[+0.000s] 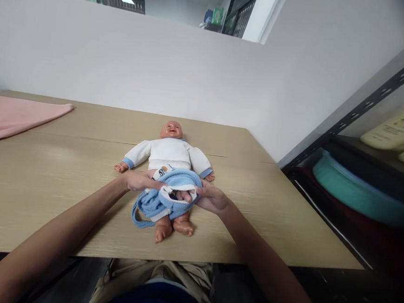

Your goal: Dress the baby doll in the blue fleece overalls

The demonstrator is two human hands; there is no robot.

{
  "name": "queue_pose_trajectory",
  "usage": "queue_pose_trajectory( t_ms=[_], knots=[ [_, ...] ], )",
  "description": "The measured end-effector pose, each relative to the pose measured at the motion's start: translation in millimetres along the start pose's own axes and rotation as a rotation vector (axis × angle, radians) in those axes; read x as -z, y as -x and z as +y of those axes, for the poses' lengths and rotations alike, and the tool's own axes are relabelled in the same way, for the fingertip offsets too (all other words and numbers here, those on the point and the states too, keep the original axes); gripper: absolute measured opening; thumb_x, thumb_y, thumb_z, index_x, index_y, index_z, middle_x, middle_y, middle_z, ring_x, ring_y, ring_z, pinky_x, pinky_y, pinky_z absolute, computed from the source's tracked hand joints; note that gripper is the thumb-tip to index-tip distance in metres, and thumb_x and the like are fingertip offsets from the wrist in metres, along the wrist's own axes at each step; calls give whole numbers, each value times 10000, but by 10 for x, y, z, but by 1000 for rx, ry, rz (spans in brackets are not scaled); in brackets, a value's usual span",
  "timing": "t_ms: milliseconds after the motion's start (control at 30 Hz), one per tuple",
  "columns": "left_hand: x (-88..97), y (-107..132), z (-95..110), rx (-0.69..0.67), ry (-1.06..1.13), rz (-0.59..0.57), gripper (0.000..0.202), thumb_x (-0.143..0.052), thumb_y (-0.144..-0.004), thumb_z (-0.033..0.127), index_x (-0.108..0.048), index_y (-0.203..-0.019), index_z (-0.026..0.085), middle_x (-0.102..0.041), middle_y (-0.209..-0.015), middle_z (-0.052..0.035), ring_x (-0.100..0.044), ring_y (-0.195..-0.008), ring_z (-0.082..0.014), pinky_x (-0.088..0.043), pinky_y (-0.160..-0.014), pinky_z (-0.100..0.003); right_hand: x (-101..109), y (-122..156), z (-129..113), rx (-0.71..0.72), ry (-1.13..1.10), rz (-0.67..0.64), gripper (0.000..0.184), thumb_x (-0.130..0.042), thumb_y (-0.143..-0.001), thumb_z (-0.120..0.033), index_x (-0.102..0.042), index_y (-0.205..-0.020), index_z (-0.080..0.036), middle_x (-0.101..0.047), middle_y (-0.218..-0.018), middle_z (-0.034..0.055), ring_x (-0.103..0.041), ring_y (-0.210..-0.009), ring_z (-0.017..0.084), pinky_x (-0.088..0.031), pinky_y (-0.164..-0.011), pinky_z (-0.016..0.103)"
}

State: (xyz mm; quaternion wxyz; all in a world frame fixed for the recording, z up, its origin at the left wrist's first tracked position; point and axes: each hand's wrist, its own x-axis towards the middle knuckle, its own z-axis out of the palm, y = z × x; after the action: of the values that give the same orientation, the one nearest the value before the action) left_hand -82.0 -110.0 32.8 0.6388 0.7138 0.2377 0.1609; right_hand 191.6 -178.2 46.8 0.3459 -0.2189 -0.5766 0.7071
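Observation:
A baby doll (pixel 170 150) in a white long-sleeved top with blue cuffs lies on its back on the wooden table (pixel 63 182), its feet toward me. Over its legs I hold a bunched blue terry garment (pixel 182 178) with white trim and a loose strap hanging to the left. My left hand (pixel 140 180) grips the garment's left edge, thumb on top. On the opposite side my right hand (pixel 210 196) is closed on the trim, some fingers showing inside the gathered opening. The doll's bare feet stick out below the cloth.
A pink cloth (pixel 12 115) lies at the table's left. To the right stands a dark metal shelf (pixel 359 112) with a teal basin (pixel 359 192) and pale yellow bottles (pixel 396 129). A white wall (pixel 142 67) rises behind the table.

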Motion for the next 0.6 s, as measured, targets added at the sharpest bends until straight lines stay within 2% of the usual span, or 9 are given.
queue_pose_trajectory(
  t_ms=[67,133,233,333,400,500,600],
  knots=[
    [0,-1,0,25,-13,7,641,-892,-854,708,-769,-1095,127,-858,-1037,-93,-784,-1123,-364,-633,-1038,-444,-56,51,-28,1,38,17,590,-999,-752,-725,-710,-817,-214,-647,-782,19,-632,-826,229,-574,-826,353],
    [2,-9,8,38,-16,-10,698,-856,-866,763,-747,-1138,129,-847,-1024,-87,-790,-1093,-347,-646,-1006,-425,-167,128,-23,-21,116,117,561,-1050,-724,-619,-776,-1000,-214,-738,-928,38,-684,-890,240,-594,-877,364],
    [-36,-30,80,-2,-33,-74,872,-867,-789,850,-722,-1266,134,-841,-1156,-117,-779,-1179,-380,-650,-1025,-439,-389,245,54,-27,282,446,621,-1022,-750,-509,-762,-1243,-237,-802,-1158,70,-740,-1045,282,-609,-963,396],
    [-153,-47,229,-69,-159,-79,855,-935,-794,739,-699,-1379,161,-804,-1356,-129,-705,-1373,-416,-591,-1163,-463,-563,326,146,78,512,785,390,-799,-883,-480,-724,-1172,-229,-787,-1064,60,-724,-973,275,-592,-900,388],
    [-256,-53,325,-83,-257,-42,728,-902,-871,647,-702,-1388,175,-796,-1369,-118,-705,-1373,-402,-569,-1191,-468,-634,362,171,135,688,914,262,-700,-878,-426,-677,-1055,-234,-726,-925,28,-666,-847,248,-552,-800,360],
    [-393,-67,388,-70,-343,25,517,-827,-911,543,-730,-1246,161,-817,-1191,-109,-757,-1158,-367,-623,-1032,-452,-741,419,161,136,897,1021,212,-675,-800,-397,-599,-934,-252,-636,-803,-7,-583,-741,224,-466,-702,330],
    [-482,-98,364,-94,-370,29,298,-781,-889,380,-727,-1082,160,-805,-1025,-83,-740,-973,-312,-608,-867,-394,-903,497,178,50,943,1038,228,-669,-789,-418,-562,-917,-263,-609,-736,-29,-561,-666,213,-412,-640,315]
  ],
)
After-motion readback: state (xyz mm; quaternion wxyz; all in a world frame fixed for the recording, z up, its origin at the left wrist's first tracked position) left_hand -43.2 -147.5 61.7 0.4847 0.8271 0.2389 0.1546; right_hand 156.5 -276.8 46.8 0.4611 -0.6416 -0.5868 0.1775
